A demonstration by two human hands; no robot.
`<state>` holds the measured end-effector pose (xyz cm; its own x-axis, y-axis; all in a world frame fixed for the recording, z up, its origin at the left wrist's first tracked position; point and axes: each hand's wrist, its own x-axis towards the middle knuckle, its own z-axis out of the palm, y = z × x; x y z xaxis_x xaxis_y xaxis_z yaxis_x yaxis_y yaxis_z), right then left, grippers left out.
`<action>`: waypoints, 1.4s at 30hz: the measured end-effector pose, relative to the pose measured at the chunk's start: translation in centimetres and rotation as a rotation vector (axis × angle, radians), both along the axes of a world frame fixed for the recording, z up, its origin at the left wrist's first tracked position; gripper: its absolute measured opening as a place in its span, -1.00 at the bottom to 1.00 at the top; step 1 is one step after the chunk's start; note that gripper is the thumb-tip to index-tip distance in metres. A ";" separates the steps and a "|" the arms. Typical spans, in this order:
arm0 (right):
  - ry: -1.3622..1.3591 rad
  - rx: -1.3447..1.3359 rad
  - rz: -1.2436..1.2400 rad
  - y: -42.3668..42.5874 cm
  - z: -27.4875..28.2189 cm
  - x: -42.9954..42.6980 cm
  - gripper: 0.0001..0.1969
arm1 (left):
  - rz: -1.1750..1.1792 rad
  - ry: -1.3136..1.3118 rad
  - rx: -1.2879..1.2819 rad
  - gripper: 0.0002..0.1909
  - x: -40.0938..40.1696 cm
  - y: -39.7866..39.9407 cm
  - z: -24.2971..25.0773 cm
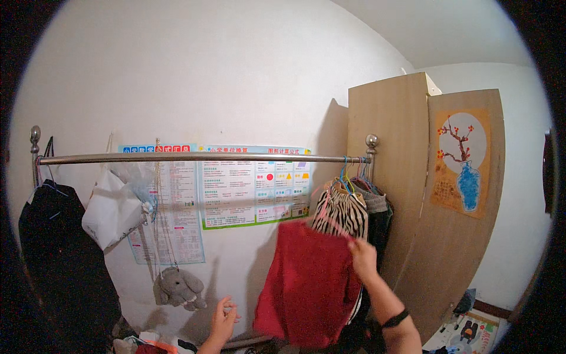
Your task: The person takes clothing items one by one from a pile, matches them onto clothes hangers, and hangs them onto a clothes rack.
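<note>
A red garment (309,283) hangs from a pink hanger (326,208), below the metal clothes rail (247,157). My right hand (364,260) grips this garment and hanger at the right shoulder end. The hanger's hook is blurred and looks apart from the rail. Lower and to the left, my left hand (224,319) is held in the air with its fingers apart, holding nothing. Just behind the red garment, a zebra-striped garment (342,210) hangs on the rail. Darker clothes (378,221) hang beside it at the rail's right end.
A black garment (66,256), a white plastic bag (112,210) and a grey plush bag (179,285) hang toward the left. Printed charts (230,194) cover part of the wall. A wooden wardrobe (389,124) stands at right. Piled clothes (154,345) lie at the bottom.
</note>
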<state>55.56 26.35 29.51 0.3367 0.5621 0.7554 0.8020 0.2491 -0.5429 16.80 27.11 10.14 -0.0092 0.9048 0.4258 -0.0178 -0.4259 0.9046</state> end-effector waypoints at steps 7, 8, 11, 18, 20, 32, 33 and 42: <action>-0.080 0.049 -0.413 6.5 11.9 2.6 -0.74 | -0.048 0.212 0.004 -0.77 3.4 -1.0 6.6; -0.080 0.045 -0.408 7.6 12.5 2.8 -0.74 | -0.070 0.214 0.057 -0.79 4.4 -1.0 7.7; -0.068 -0.012 -0.389 10.1 13.0 3.8 -0.73 | -0.117 0.261 0.162 -0.81 6.6 -0.1 9.9; -0.049 -0.080 -0.387 11.0 8.3 3.7 -0.72 | -0.192 0.330 0.255 -0.84 9.6 1.1 11.0; -0.006 -0.134 -0.320 10.6 6.5 3.7 -0.69 | -0.173 0.333 0.242 -0.84 9.6 1.8 9.4; 0.039 -0.680 0.496 7.6 -15.2 -4.1 -0.69 | 0.011 0.444 -0.013 -0.83 3.0 -1.6 3.4; 0.122 -0.822 0.563 6.7 -16.2 -6.1 -0.71 | 0.051 0.433 -0.067 -0.83 1.7 -2.1 2.2; -0.049 -0.472 0.940 2.1 -13.5 -14.3 -0.86 | 0.314 0.427 -0.249 -0.82 -7.7 -9.4 -5.1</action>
